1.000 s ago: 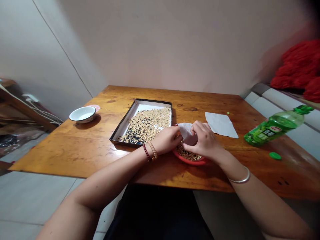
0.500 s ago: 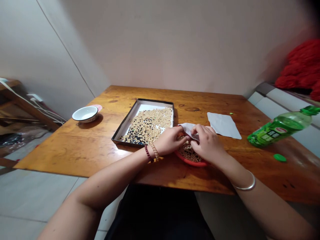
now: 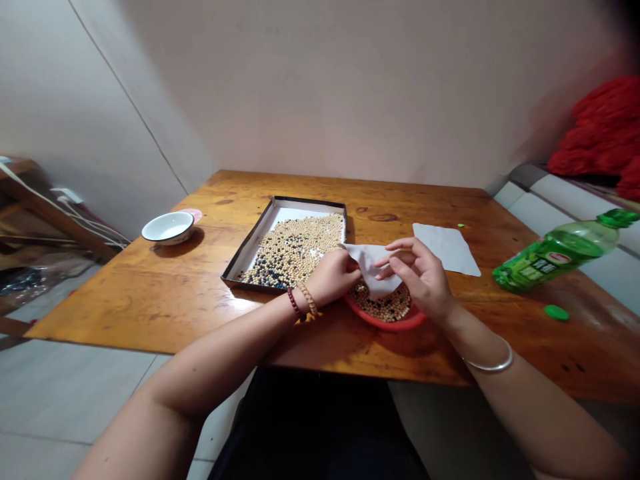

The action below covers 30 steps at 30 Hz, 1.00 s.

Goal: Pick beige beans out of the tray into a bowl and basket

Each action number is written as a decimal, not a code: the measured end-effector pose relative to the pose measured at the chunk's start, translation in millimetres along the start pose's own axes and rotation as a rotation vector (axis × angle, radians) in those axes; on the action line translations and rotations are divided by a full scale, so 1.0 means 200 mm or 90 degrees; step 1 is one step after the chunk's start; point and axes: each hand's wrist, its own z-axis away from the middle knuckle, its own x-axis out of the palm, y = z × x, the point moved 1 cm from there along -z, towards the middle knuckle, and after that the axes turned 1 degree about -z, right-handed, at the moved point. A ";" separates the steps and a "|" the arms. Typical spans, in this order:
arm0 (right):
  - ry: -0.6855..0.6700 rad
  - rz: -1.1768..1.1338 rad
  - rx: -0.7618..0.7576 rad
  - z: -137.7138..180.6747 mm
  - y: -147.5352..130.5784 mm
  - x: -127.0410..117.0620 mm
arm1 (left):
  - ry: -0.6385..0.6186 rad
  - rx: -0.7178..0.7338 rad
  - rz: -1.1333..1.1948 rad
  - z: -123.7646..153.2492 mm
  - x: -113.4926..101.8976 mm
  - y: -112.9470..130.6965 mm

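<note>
My left hand [image 3: 331,277] pinches one edge of a small white paper [image 3: 369,265] held over a red bowl [image 3: 387,323] that is filled with pale beans. My right hand [image 3: 420,275] holds the paper's other side with fingertips, the remaining fingers partly spread. Just left of the bowl lies a dark shallow tray [image 3: 250,245] with a white floor, covered with pale beans and some dark ones at its near end.
A second white paper [image 3: 447,248] lies flat on the wooden table [image 3: 150,293] to the right. A green bottle [image 3: 555,252] lies on its side at the right, its green cap [image 3: 556,312] nearby. A white bowl [image 3: 167,229] stands far left.
My hands have lifted the white paper a little and spread it out above the red bowl; my right hand has opened its fingers and moved slightly right.
</note>
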 end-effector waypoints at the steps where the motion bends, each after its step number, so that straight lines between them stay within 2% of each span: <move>1: 0.021 0.017 0.007 -0.01 0.01 -0.01 | 0.003 -0.014 -0.001 0.00 0.00 0.00; 4: 0.070 0.175 -0.007 -0.03 0.04 -0.02 | 0.012 -0.007 0.010 0.00 0.01 0.00; 7: 0.003 0.291 -0.025 -0.04 0.06 -0.02 | 0.028 0.014 -0.011 -0.01 0.01 0.00; 10: -0.041 0.277 -0.013 -0.05 0.06 -0.02 | 0.065 0.019 -0.098 0.00 0.01 0.00; 15: -0.122 0.243 0.053 -0.06 0.08 -0.03 | 0.131 0.151 -0.247 0.02 0.00 0.01; 20: -0.205 0.201 0.090 -0.07 0.08 -0.04 | 0.106 0.227 -0.364 0.04 -0.02 0.04; 26: -0.230 0.167 0.139 -0.08 0.07 -0.04 | 0.031 0.214 -0.391 0.02 -0.06 0.04; 28: -0.210 0.179 0.157 -0.08 0.09 -0.04 | 0.009 0.172 -0.389 0.02 -0.09 0.03; 30: -0.186 0.200 0.163 -0.08 0.10 -0.04 | 0.019 0.086 -0.409 0.01 -0.12 -0.01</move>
